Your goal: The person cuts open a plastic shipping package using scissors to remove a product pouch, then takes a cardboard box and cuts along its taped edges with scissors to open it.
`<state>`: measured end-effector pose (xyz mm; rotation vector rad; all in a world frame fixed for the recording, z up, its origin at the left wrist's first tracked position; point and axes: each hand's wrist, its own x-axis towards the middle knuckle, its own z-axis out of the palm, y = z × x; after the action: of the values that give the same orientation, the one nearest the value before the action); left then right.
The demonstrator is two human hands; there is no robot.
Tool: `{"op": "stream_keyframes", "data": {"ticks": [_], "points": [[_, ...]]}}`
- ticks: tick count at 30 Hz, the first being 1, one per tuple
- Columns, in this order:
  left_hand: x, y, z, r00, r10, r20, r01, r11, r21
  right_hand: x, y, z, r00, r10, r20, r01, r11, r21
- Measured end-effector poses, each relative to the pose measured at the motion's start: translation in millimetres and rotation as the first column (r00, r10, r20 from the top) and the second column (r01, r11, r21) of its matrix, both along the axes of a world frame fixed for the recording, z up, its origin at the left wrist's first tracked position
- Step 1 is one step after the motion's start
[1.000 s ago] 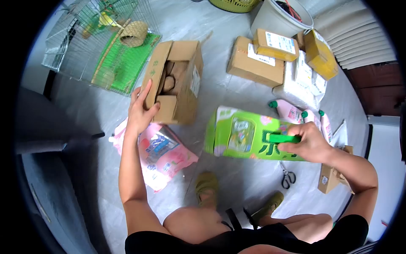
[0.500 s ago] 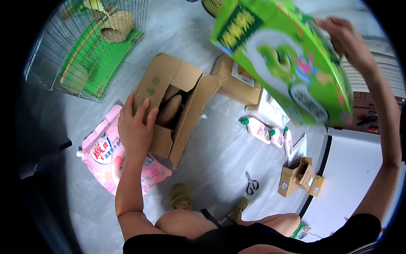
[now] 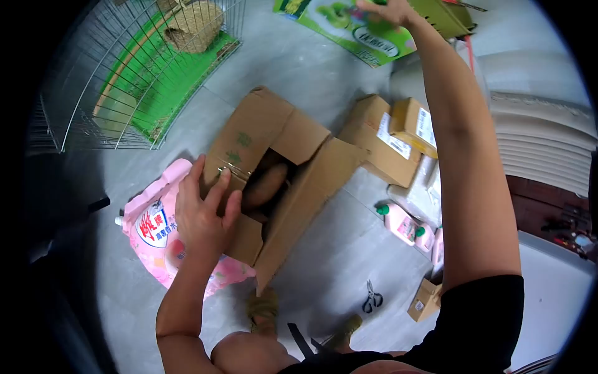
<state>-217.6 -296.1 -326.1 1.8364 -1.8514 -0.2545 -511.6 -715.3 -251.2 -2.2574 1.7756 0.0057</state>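
My left hand (image 3: 208, 209) lies with spread fingers on a flap of the brown cardboard box (image 3: 249, 134), holding nothing. The box is partly open, and brown, rounded, elongated things (image 3: 265, 185) show in its dark inside. Under my left wrist and beside the box is a pink detergent refill bag (image 3: 152, 227) with a white cap. At the top edge, my right hand (image 3: 389, 11) is on a bright green printed carton (image 3: 339, 25), fingers at its upper side. The view cuts off part of the carton and of that hand.
A wire cage (image 3: 143, 81) with a green floor and woven nest stands upper left. Taped parcels (image 3: 380, 140) and pink bottles (image 3: 400, 223) are to the right. Scissors (image 3: 372, 298) lie on the floor near my feet. A green basket (image 3: 445, 19) stands beyond the carton.
The green carton has moved up and left, away from me, with my right arm stretching after it. My left hand stays on the cardboard box. The view has shifted a little.
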Motion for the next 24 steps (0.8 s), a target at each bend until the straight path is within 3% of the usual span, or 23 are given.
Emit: {"op": "stream_keyframes", "data": {"ticks": [3, 4, 7, 11, 12, 13, 15, 16, 17, 22, 24], "points": [[1.2, -2.6, 1.0, 0.999, -0.04, -0.033, 0.04, 0.999, -0.019, -33.1, -36.0, -82.3, 0.961, 0.13, -0.243, -0.206, 0.925, -0.32], [1.3, -3.1, 0.4, 0.998, -0.049, -0.029, 0.048, 0.998, -0.028, -22.7, -24.8, -78.5, 0.973, 0.071, -0.222, -0.12, 0.968, -0.219], [-0.1, -3.8, 2.2, 0.999, -0.052, -0.01, 0.051, 0.998, -0.033, -5.8, -4.0, -79.8, 0.962, -0.075, -0.262, -0.013, 0.948, -0.319], [-1.9, -1.3, -0.2, 0.999, -0.027, -0.024, 0.026, 0.999, -0.038, -0.4, 7.0, -69.8, 0.961, -0.081, -0.264, 0.005, 0.961, -0.275], [-1.8, -0.8, 1.9, 1.0, -0.022, -0.012, 0.022, 1.0, -0.017, -7.5, 14.3, -76.3, 0.956, -0.021, -0.293, -0.153, 0.817, -0.556], [-1.3, -1.1, 2.6, 1.0, -0.028, -0.012, 0.028, 0.999, -0.03, -15.6, 24.0, -90.6, 0.94, 0.025, -0.341, -0.294, 0.567, -0.77], [0.4, 0.8, 0.8, 0.999, -0.033, -0.009, 0.033, 0.998, -0.045, -19.9, 63.9, -90.9, 0.973, 0.159, -0.168, -0.231, 0.612, -0.757], [0.7, 1.8, 0.7, 0.999, -0.03, -0.015, 0.029, 0.999, -0.045, -19.7, 97.7, -86.7, 0.982, 0.163, 0.099, -0.099, 0.881, -0.463], [0.2, 2.5, 0.8, 1.0, -0.025, -0.018, 0.024, 0.999, -0.04, -31.4, 121.9, -106.8, 0.909, 0.322, 0.264, -0.146, 0.841, -0.522], [-1.3, 6.3, 1.4, 1.0, -0.007, -0.014, 0.006, 0.999, -0.05, -72.8, 300.3, -95.2, 0.93, 0.137, 0.341, -0.085, 0.983, -0.164], [-3.0, 7.8, 0.6, 1.0, -0.005, -0.006, 0.004, 0.998, -0.06, -106.8, 328.0, -91.9, 0.944, 0.263, 0.2, -0.182, 0.919, -0.351]]}}
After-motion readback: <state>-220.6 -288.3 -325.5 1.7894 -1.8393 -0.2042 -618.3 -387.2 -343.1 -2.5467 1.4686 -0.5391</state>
